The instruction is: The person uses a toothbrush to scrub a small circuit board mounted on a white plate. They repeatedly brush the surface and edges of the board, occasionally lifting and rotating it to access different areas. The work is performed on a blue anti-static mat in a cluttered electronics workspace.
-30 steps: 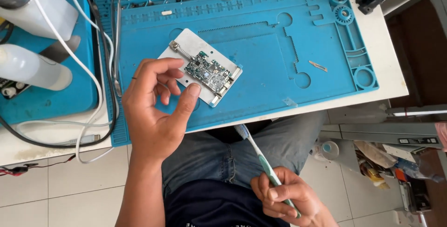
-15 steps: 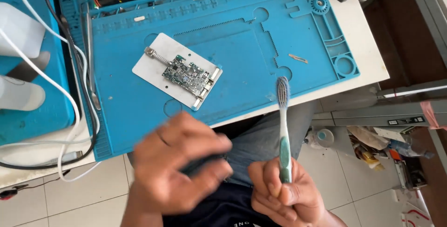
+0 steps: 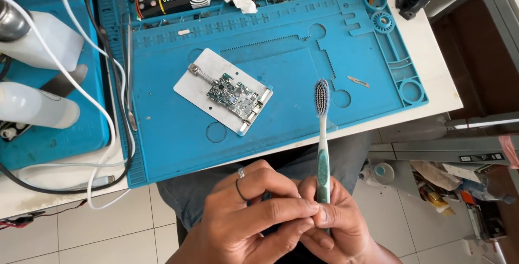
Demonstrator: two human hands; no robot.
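- Head view: the toothbrush [image 3: 323, 150] stands almost upright, above the person's lap and just off the near edge of the table [image 3: 443, 88]. It has a white neck, a teal grip section and a head of grey and blue bristles that reaches up over the edge of the blue work mat [image 3: 292, 64].
- Its lower handle is hidden inside the fingers, and the bristles are too small to tell whether they are wet or dirty.
- The right hand [image 3: 338, 223] is closed around the bottom of the toothbrush handle, fingers curled in front of it.
- The left hand [image 3: 254, 215], with rings on one finger, lies across in front of the right hand; its fingertips meet the right hand's fingers at the handle. Whether it grips the handle itself or only touches the other hand, I cannot tell.
- Both wrists are cut off by the bottom edge.
- On the mat, well apart from the hands, a circuit board [image 3: 233, 95] sits clamped on a white metal holder plate [image 3: 194, 85].
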